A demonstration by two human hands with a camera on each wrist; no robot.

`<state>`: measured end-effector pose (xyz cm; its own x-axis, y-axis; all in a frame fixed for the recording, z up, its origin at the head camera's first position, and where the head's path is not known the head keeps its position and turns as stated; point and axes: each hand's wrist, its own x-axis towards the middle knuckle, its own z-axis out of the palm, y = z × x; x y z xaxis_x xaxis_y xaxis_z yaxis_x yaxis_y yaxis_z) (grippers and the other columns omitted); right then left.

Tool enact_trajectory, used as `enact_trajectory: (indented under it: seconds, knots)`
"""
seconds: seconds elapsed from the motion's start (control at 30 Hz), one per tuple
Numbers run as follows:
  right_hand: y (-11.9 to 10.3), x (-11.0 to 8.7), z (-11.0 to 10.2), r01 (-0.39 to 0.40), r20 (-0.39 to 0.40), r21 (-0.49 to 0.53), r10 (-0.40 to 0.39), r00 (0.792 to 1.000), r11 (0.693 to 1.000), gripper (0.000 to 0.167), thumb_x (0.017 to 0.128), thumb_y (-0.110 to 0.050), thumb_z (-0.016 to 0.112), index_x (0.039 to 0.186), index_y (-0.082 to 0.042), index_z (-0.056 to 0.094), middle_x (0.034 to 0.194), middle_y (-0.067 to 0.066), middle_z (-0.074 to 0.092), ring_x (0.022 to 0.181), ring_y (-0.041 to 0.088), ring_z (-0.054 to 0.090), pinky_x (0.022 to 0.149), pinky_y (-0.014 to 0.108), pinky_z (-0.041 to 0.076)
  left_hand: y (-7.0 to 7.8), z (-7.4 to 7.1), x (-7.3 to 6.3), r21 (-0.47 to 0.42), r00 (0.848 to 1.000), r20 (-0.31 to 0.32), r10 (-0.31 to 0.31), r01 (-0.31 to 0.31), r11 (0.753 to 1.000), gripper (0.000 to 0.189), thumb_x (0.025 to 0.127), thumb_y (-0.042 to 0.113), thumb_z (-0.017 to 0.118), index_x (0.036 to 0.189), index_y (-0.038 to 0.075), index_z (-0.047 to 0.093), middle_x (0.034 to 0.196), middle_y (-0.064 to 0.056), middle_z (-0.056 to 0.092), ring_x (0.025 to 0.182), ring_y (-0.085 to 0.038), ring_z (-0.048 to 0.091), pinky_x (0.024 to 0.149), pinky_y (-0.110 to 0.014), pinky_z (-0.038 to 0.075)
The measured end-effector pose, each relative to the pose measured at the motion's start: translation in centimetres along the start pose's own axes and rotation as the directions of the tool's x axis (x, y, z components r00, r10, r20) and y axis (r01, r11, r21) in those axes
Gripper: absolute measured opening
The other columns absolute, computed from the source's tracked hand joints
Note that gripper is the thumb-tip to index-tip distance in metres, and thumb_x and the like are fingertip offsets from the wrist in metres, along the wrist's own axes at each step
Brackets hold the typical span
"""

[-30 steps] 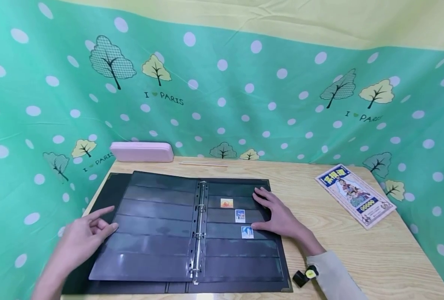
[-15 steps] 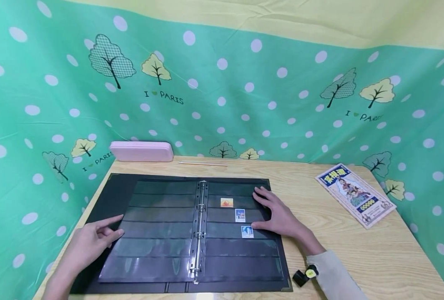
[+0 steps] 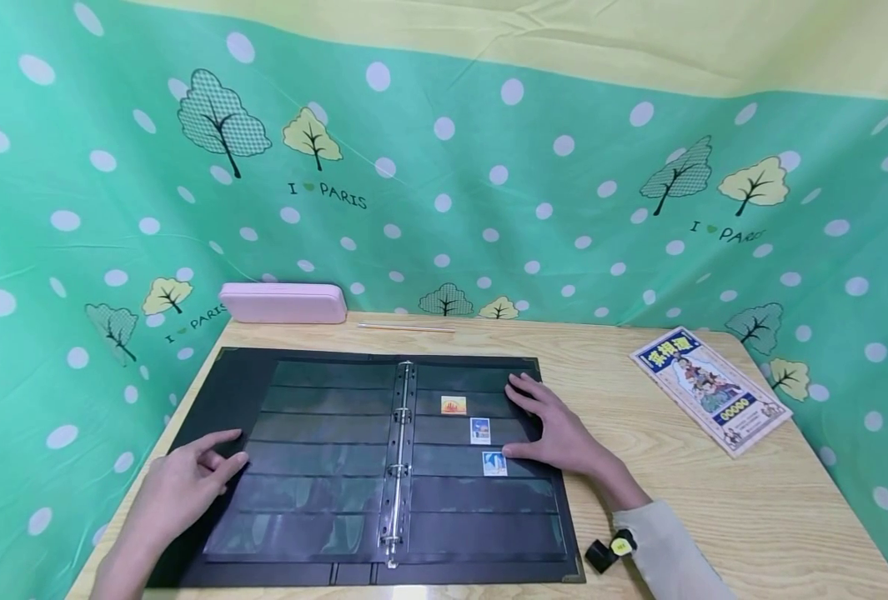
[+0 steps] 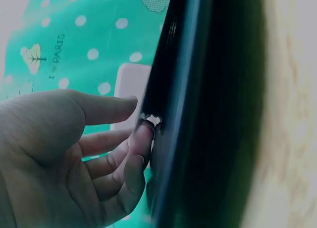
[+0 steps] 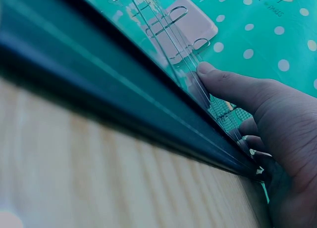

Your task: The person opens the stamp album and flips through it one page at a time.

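A black ring-binder stamp album [image 3: 203, 417] lies spread on the table, its metal rings [image 3: 397, 467] down the middle. The left pocket page [image 3: 316, 458] lies flat and holds no stamps that I can see. On the right page [image 3: 489, 533] are an orange stamp [image 3: 454, 406], a blue stamp [image 3: 480, 431] and a blue-white stamp [image 3: 494, 464]. My left hand [image 3: 188, 483] is at the left page's outer edge; in the left wrist view thumb and fingertips stand apart. My right hand [image 3: 556, 429] rests spread on the right page's edge, thumb beside the blue-white stamp.
A pink case [image 3: 283, 303] stands at the back left, with a thin stick [image 3: 406, 328] to its right. At the right lies a printed booklet [image 3: 711, 392]. A small black object [image 3: 601, 557] sits near the right wrist. A green dotted curtain [image 3: 444, 167] hangs behind the table.
The left page has come down flat onto the cover. My left hand moved right and slightly down with it, then stayed nearly still as its fingers loosened. The right hand has not moved.
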<state>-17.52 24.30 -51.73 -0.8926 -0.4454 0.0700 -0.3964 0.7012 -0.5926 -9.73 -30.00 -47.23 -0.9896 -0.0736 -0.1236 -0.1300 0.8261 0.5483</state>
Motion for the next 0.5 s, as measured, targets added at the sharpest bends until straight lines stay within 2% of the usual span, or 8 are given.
enact_trajectory:
  seconds: [0.13, 0.27, 0.5]
  knots:
    - [0.0, 0.0, 0.0, 0.002, 0.001, -0.004, -0.002, 1.000, 1.000, 0.102, 0.086, -0.047, 0.096, 0.166, -0.005, 0.050, 0.180, 0.012, 0.033, 0.167, 0.042, 0.024, 0.123, 0.070, 0.037, 0.9, 0.2, -0.6, 0.033, 0.998, -0.045, 0.046, -0.045, 0.998, 0.057, 0.108, 0.033, 0.074, 0.145, -0.009, 0.064, 0.082, 0.004, 0.074, 0.067, -0.013, 0.067, 0.060, -0.032, 0.050]
    - [-0.1, 0.0, 0.0, 0.003, -0.002, 0.001, -0.003, 1.000, 1.000, 0.101, 0.086, -0.046, 0.096, 0.166, -0.005, 0.050, 0.180, 0.012, 0.034, 0.167, 0.042, 0.024, 0.123, 0.070, 0.037, 2.9, 1.1, -1.3, 0.028, 0.990, -0.089, 0.106, -0.104, 0.994, 0.048, 0.106, 0.031, 0.078, 0.141, -0.002, 0.071, 0.083, 0.006, 0.074, 0.067, -0.009, 0.065, 0.062, -0.031, 0.049]
    - [-0.1, 0.0, 0.0, -0.009, 0.001, -0.004, 0.009, 1.000, 1.000, 0.101, 0.086, -0.047, 0.096, 0.166, -0.007, 0.050, 0.180, 0.010, 0.033, 0.168, 0.040, 0.024, 0.124, 0.069, 0.037, 6.4, 3.0, -2.1, -0.086, 0.990, -0.041, 0.139, -0.142, 0.986, 0.039, 0.105, 0.026, 0.081, 0.137, 0.005, 0.076, 0.085, 0.007, 0.072, 0.067, -0.005, 0.064, 0.063, -0.028, 0.051]
